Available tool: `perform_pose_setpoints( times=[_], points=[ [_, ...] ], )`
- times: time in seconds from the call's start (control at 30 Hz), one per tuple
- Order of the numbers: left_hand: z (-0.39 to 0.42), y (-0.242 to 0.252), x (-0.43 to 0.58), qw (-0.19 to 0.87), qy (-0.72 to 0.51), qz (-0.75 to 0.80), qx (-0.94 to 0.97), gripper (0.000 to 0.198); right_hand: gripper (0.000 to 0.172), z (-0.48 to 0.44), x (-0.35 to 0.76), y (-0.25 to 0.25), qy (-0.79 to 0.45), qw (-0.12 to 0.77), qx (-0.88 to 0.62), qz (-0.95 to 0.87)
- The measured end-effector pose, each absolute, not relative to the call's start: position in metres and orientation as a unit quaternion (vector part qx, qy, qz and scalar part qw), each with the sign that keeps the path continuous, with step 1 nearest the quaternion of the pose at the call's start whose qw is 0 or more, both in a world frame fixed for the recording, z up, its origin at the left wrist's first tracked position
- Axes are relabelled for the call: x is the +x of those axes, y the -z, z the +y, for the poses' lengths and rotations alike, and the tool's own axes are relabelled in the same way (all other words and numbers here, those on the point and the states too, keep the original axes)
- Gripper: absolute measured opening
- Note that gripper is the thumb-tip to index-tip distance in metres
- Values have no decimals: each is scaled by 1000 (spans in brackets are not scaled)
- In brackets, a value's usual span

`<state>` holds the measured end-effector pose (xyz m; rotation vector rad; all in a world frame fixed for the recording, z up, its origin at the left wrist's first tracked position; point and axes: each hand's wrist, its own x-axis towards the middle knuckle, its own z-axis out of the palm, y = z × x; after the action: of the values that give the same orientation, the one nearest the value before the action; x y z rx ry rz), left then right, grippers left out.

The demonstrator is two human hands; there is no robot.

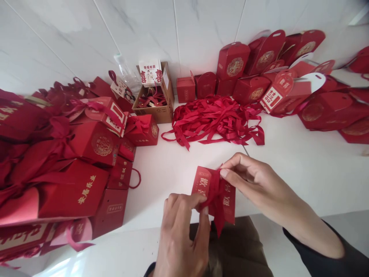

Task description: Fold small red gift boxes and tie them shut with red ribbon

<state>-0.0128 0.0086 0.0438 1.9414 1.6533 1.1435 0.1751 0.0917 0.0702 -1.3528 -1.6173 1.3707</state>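
Observation:
A small red gift box (pixel 229 206) with gold characters sits at the table's front edge. Dark red ribbon (pixel 218 215) lies across its top in a bow, one tail hanging over the near side. With thumb and forefinger, my right hand (pixel 250 179) pinches the ribbon at the box's far edge. My left hand (pixel 184 227) is at the near left side, its fingers closed on the ribbon's left part; the exact grip is partly hidden by the fingers.
A heap of loose red ribbons (pixel 216 121) lies beyond the box. Stacked red gift boxes (pixel 92 188) crowd the left. More red boxes (pixel 265 57) stand along the wall and right. A cardboard box (pixel 157 113) holds small red items. White tiled wall (pixel 201 23) borders the table behind.

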Motion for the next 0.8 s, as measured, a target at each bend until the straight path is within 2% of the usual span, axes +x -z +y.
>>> perform_pose_setpoints(
  times=[0.13, 0.37, 0.57, 0.7, 0.8],
  points=[
    [2, -45, -9, 202, -409, 601, 657, 27, 27, 92, 177, -60, -398, 298, -555, -667],
    [-7, -44, -7, 245, -427, 581, 648, 25, 12, 91, 175, -56, -277, 320, -540, -727],
    [-9, -41, -9, 264, -435, 513, 691, 28, 12, 93, 173, -51, -244, 323, -537, -740],
    [7, -51, -23, 268, -412, 524, 695, 28, 13, 86, 175, -58, -208, 363, -557, -717],
    [30, -55, -33, 244, -391, 561, 688, 34, 17, 72, 179, -67, -252, 341, -550, -719]
  ],
)
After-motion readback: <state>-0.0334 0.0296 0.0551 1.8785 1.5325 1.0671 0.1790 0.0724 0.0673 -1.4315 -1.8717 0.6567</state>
